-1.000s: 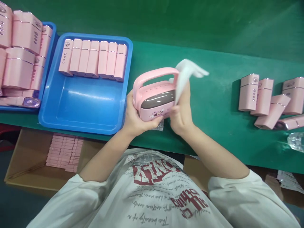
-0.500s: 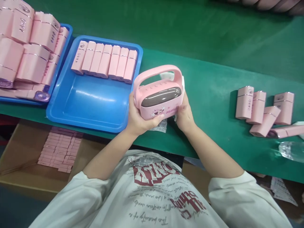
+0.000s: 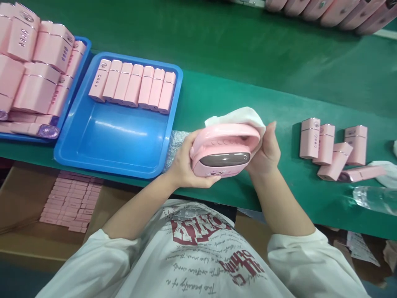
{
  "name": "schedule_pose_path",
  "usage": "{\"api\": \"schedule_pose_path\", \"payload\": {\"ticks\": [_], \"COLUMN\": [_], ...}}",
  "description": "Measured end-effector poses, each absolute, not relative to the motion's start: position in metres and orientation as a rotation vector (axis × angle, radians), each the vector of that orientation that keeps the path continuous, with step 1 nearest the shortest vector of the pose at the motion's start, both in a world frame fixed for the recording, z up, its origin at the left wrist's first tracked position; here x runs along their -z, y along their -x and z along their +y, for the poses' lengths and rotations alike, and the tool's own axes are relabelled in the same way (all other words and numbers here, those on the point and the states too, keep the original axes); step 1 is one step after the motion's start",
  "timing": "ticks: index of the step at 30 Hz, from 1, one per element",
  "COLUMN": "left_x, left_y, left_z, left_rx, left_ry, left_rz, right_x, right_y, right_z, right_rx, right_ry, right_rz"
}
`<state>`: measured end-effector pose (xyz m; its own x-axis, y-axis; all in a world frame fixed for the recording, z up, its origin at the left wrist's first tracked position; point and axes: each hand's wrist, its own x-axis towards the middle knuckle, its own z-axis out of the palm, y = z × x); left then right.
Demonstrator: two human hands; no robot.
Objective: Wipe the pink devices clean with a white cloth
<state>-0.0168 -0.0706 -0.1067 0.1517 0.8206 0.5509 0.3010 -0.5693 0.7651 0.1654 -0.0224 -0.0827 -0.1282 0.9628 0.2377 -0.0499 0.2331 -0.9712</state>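
Observation:
A pink device [image 3: 221, 165] with a looped handle and a dark glossy oval panel is held over the green table's near edge, its panel tilted up toward me. My left hand [image 3: 186, 165] is wrapped round its left end, thumb along the lower front. On the right, my right hand [image 3: 266, 151] holds a white cloth [image 3: 245, 116] against the device's far right side; the cloth spreads behind the handle, and the fingers are partly hidden behind it.
A blue tray [image 3: 118, 163] holds a row of pink boxy units [image 3: 133, 85]. Left of it another blue tray [image 3: 79, 76] is piled with larger ones. Several pink units [image 3: 310, 138] and a clear bottle [image 3: 374, 198] lie at right. Below left is a cardboard box [image 3: 21, 198].
The device has moved right and nearer to me, tipping so its front faces down more. The white cloth now shows widely behind it, and my right hand has shifted right with it.

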Motion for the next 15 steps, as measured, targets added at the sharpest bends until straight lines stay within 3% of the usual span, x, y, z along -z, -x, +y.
{"api": "schedule_pose_path", "payload": {"ticks": [9, 15], "left_x": [0.105, 0.107], "left_y": [0.009, 0.01], "left_z": [-0.075, -0.075], "left_rx": [-1.457, -1.447], "left_ry": [-2.1, -2.118], "left_rz": [1.356, 1.459], "right_x": [0.086, 0.089], "right_y": [-0.156, -0.147], "right_z": [-0.032, -0.041], "right_rx": [-0.544, -0.112], "right_ry": [1.031, 0.682], "right_rz": [-1.206, -1.719]}}
